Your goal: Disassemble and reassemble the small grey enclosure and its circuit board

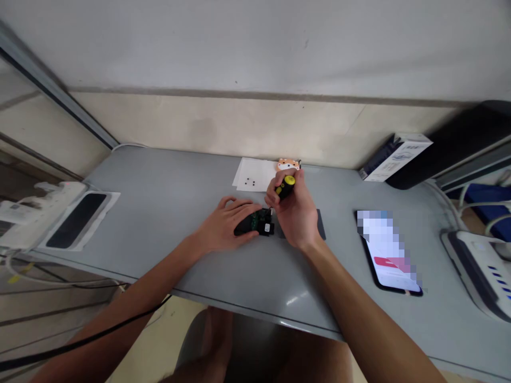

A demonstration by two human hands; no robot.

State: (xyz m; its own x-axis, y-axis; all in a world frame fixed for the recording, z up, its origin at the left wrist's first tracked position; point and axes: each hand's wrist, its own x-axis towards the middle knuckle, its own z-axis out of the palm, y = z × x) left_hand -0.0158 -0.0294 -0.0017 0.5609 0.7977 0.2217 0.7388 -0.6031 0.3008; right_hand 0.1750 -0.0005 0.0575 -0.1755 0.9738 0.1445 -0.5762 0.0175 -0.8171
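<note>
My left hand (225, 226) lies on the table, its fingers and thumb closed round a small black device (266, 226) with a green circuit board showing. A screwdriver with a black and yellow handle (286, 186) is gripped upright in my right hand (297, 213). Its tip points down at the upper right part of the device; I cannot make out exactly where it touches. Beyond the hands, white paper (261, 169) bears several tiny black screws (253, 183). A dark flat panel (321, 224) shows partly from under my right hand.
An orange dog-face item (288, 165) lies at the back. To the right are a lit phone (389, 255), a white and dark box (395, 157) and a white appliance (479, 271). A packaged dark slab (77, 219) and a white power strip (46, 215) lie left.
</note>
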